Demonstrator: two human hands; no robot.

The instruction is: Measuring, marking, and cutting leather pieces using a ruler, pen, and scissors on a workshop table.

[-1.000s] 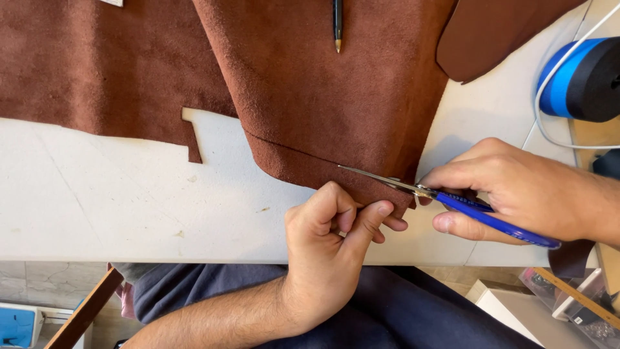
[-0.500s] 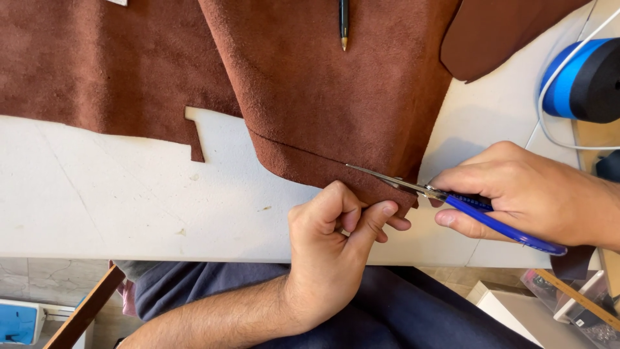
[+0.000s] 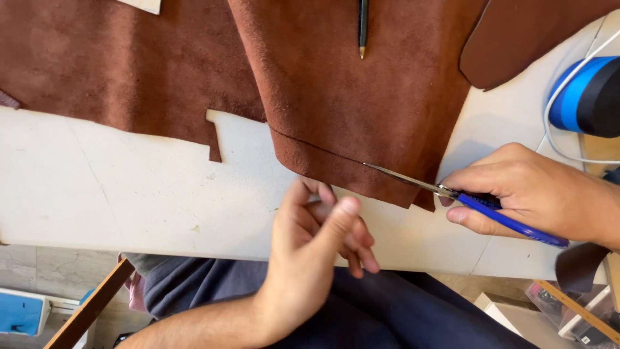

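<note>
White table (image 3: 129, 194), left hand (image 3: 316, 239) now off suede (image 3: 349, 110), scissors (image 3: 465, 197) deeper

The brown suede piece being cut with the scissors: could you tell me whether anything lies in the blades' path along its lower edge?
Nothing visible does. The scissors in the right hand have their blades in the brown suede piece. The left hand is beside the lower edge, below the cut line. The pen lies far above it.
</note>
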